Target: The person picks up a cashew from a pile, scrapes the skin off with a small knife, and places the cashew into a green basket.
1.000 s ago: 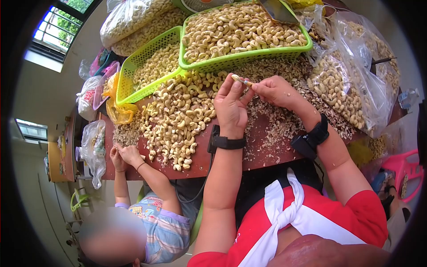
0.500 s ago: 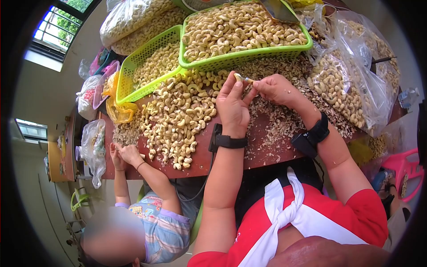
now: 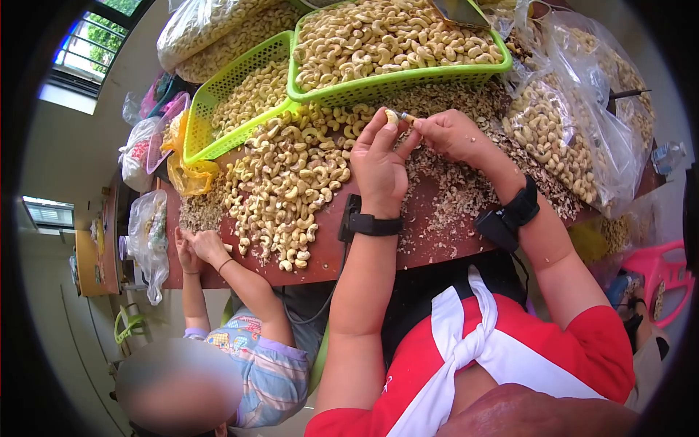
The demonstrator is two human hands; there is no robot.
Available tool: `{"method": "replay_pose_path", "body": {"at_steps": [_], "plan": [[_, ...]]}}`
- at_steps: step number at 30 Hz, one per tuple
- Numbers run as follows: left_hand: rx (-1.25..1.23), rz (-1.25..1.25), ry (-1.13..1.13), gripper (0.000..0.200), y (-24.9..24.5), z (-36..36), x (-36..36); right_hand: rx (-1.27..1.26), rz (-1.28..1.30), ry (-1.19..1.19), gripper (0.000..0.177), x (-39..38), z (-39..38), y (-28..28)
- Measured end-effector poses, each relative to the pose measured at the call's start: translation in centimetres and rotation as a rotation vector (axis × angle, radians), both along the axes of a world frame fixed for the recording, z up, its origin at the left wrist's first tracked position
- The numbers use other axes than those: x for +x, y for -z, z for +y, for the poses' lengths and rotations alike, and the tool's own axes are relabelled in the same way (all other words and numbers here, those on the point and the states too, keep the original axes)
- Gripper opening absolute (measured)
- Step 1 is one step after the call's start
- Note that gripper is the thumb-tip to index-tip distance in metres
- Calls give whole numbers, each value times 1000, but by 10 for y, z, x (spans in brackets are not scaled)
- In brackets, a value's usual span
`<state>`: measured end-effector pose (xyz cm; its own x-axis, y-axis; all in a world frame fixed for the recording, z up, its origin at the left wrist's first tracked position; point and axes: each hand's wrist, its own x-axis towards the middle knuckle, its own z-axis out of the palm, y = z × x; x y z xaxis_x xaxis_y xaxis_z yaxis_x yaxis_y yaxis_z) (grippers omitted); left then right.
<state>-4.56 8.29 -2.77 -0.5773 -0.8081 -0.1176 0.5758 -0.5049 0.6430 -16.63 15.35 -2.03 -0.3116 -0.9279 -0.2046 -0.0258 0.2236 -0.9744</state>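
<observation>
My left hand (image 3: 379,169) pinches a single cashew nut (image 3: 392,116) between thumb and fingertips, palm turned up. In my right hand (image 3: 456,136) is a small knife (image 3: 409,119) with a short handle, and its tip meets the nut or lies right beside it. Both hands are raised over the table, just in front of the large green basket (image 3: 393,86). Under and around them lie brown skin peelings (image 3: 466,193). A pile of loose cashews (image 3: 287,182) spreads to the left of my left hand.
A smaller yellow-green basket (image 3: 200,131) of cashews stands at left. Clear plastic bags of cashews (image 3: 557,135) rest at right, others (image 3: 211,36) at upper left. A co-worker's hands (image 3: 200,247) are together at the table's left edge. A pink stool (image 3: 659,273) is at far right.
The whole view has shifted slightly. My hands stay together, the cashew now tilted a little differently against the knife tip. The co-worker's hands remain at the left edge.
</observation>
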Motion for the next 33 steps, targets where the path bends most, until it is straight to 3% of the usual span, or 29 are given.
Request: {"method": "replay_pose_path", "body": {"at_steps": [16,24,27,33], "plan": [[-104,-122,-93,24,-4,4,-1,-12,182,-45,41,-3,-1,7],[55,-30,-76,22,-1,-1,-1,55,-17,-6,39,-1,4,-12],[68,-36,-50,17,1,-2,0,-45,-7,-41,39,0,1,-3],[61,-22,-8,11,-3,-2,0,-11,-30,-47,37,-1,2,-4]]}}
